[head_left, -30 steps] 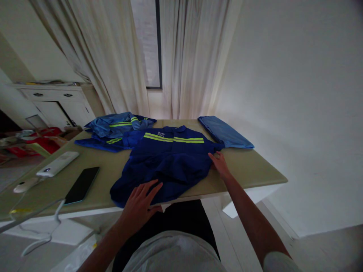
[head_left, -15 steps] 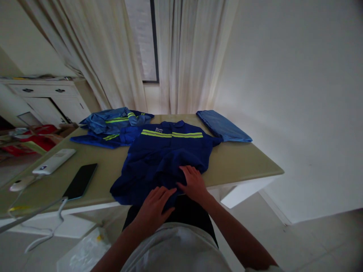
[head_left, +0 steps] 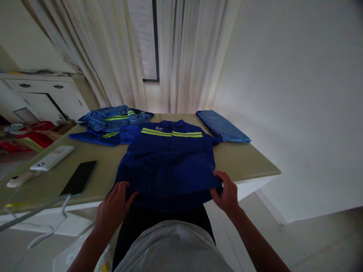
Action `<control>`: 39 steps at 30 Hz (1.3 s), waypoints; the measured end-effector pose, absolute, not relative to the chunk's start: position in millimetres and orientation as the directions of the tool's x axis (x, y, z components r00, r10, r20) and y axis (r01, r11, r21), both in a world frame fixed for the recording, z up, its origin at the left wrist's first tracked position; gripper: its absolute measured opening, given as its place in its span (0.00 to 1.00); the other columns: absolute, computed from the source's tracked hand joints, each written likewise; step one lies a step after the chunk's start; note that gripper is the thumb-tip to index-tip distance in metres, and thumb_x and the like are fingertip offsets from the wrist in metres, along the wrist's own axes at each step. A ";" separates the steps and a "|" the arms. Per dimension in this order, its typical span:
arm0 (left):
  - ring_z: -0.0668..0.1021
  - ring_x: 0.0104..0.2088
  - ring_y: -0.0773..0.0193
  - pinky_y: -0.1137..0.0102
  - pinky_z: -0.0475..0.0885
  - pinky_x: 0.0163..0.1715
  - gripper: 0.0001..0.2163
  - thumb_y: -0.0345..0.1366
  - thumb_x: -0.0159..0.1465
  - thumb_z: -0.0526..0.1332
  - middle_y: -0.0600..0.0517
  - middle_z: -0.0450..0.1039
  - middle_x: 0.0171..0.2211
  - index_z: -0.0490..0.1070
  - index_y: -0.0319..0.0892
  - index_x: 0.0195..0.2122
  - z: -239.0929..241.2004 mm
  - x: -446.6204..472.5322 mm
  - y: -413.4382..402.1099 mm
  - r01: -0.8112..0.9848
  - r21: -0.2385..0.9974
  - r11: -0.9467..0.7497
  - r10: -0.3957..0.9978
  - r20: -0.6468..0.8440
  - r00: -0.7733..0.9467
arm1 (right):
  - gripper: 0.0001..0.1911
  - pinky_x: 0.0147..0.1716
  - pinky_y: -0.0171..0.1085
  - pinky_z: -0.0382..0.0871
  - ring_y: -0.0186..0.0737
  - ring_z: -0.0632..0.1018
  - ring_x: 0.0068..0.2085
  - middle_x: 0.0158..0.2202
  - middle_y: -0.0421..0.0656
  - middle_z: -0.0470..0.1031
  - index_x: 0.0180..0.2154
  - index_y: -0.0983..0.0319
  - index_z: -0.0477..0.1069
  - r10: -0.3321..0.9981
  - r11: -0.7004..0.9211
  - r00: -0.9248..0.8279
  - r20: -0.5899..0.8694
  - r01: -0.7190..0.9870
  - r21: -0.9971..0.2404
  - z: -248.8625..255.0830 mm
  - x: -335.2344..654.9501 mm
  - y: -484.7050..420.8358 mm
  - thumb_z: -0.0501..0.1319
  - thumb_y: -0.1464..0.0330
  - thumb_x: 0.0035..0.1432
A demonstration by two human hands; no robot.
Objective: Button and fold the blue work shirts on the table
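A dark blue work jacket (head_left: 170, 162) with yellow-green reflective stripes lies front up on the table, collar pointing away from me. Its lower hem hangs over the near table edge. At the hem's left corner, my left hand (head_left: 115, 204) is closed on the cloth. My right hand (head_left: 225, 190) pinches the right corner of the hem between thumb and fingers. Between my hands the hem is spread wide, with soft folds across the lower body. The sleeves are mostly tucked from view; a bit of dark cloth sticks out at the right shoulder.
The greenish table (head_left: 244, 162) carries a pile of blue striped garments (head_left: 113, 119) at back left and a folded blue garment (head_left: 222, 126) at back right. A black phone (head_left: 79, 177), a white device (head_left: 52, 158) and a cable (head_left: 64, 206) lie left. A wall stands right.
My hands have moved apart, left hand to the left and right hand to the right. The bunched lower part of the jacket has been drawn out wider and flatter.
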State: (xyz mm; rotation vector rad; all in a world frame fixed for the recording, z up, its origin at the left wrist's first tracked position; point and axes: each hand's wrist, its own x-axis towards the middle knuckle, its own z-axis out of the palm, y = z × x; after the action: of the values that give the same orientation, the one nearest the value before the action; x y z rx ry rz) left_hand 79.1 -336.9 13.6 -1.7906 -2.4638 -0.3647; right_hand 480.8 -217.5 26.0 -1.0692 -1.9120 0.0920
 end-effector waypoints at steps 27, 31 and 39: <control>0.81 0.42 0.54 0.58 0.77 0.47 0.19 0.35 0.69 0.56 0.46 0.79 0.42 0.71 0.47 0.61 -44.1 29.5 -370.1 0.961 0.269 -0.061 0.821 0.562 -0.105 | 0.23 0.29 0.38 0.74 0.42 0.77 0.28 0.31 0.40 0.77 0.56 0.60 0.69 0.927 0.318 -0.076 0.368 0.679 -0.662 -62.6 546.6 -253.7 0.61 0.62 0.60; 0.80 0.52 0.53 0.56 0.71 0.57 0.27 0.25 0.67 0.56 0.44 0.78 0.55 0.72 0.54 0.64 -17.4 55.3 -357.0 0.976 -0.092 -0.200 0.777 0.591 0.215 | 0.27 0.46 0.49 0.75 0.53 0.79 0.46 0.49 0.52 0.78 0.61 0.59 0.69 0.777 0.449 -0.181 0.603 0.831 -0.329 -54.8 535.0 -245.7 0.61 0.69 0.60; 0.82 0.45 0.59 0.62 0.73 0.54 0.23 0.20 0.62 0.55 0.48 0.82 0.45 0.76 0.47 0.54 0.5 105.9 -325.8 0.876 0.112 -0.469 0.676 0.685 0.274 | 0.41 0.62 0.56 0.60 0.60 0.68 0.65 0.70 0.53 0.64 0.71 0.54 0.62 0.662 0.720 -0.610 0.434 0.679 -0.144 -29.8 410.0 -262.7 0.70 0.58 0.60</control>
State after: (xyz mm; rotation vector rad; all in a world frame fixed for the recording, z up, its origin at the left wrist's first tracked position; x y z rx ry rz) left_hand 105.9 -325.8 0.5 -2.2600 -1.4240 -0.9924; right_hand 410.0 -262.7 -29.8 -1.0258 -2.4622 -0.0483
